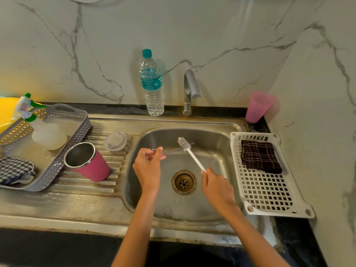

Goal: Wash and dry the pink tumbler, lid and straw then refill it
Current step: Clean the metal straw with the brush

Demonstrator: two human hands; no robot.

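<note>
I am leaning over one shiny steel sink (pixel 146 137). One pink metal tumbler (pixel 92 166) is sitting on the ribbed side, one clear round lid (pixel 115 141) just beside it. My right hand (pixel 215 185) is gripping one white bottle brush (pixel 190 154). My left hand (pixel 148 166) is pinching one thin bent metal straw (pixel 173 150) over the sink.

Tumbler (pixel 92 166) magenta-pink; brush (pixel 189 153) white; rack cloth (pixel 260 157) dark plaid; bottle cap (pixel 147 53) teal; basket cloth (pixel 15 168) seemingly gingham.
</note>
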